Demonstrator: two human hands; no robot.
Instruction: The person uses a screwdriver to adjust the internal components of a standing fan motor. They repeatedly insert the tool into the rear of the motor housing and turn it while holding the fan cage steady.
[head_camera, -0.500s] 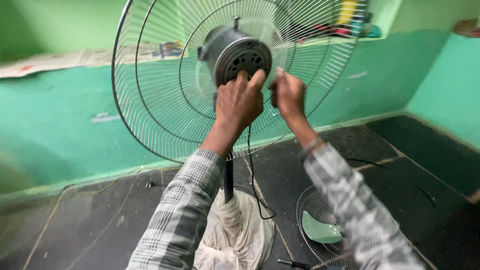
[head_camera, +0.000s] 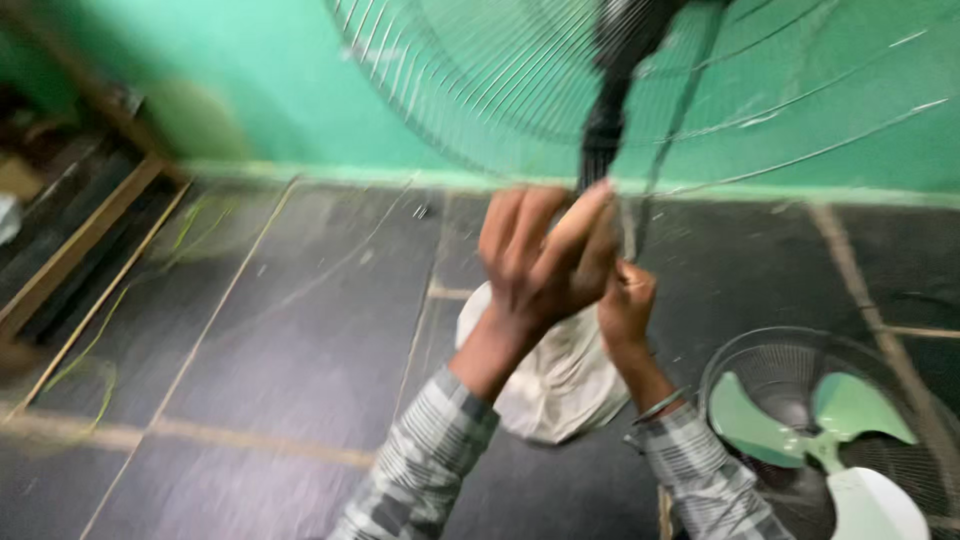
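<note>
A pedestal fan stands ahead of me, its wire guard (head_camera: 480, 90) filling the top of the head view and its black pole (head_camera: 603, 135) running down behind my hands. My left hand (head_camera: 545, 255) is raised in front of the lower pole, fingers stretched out close together. My right hand (head_camera: 627, 305), a bangle on its wrist, is curled just beside and below it, touching or nearly touching it. Motion blur hides whether either hand grips the pole or the thin black cable (head_camera: 668, 130) hanging beside it. A white cloth (head_camera: 560, 385) is bundled around the fan's base beneath my hands.
On the floor at the right lies a second wire guard (head_camera: 740, 350) with a pale green fan blade (head_camera: 850, 400) in it. A green wall (head_camera: 250, 80) rises behind the dark tiled floor (head_camera: 300, 330). Wooden boards (head_camera: 70, 250) sit at the far left.
The view has tipped down and left, and the motor housing is out of sight. My hands have dropped from the motor to the lower pole, close together.
</note>
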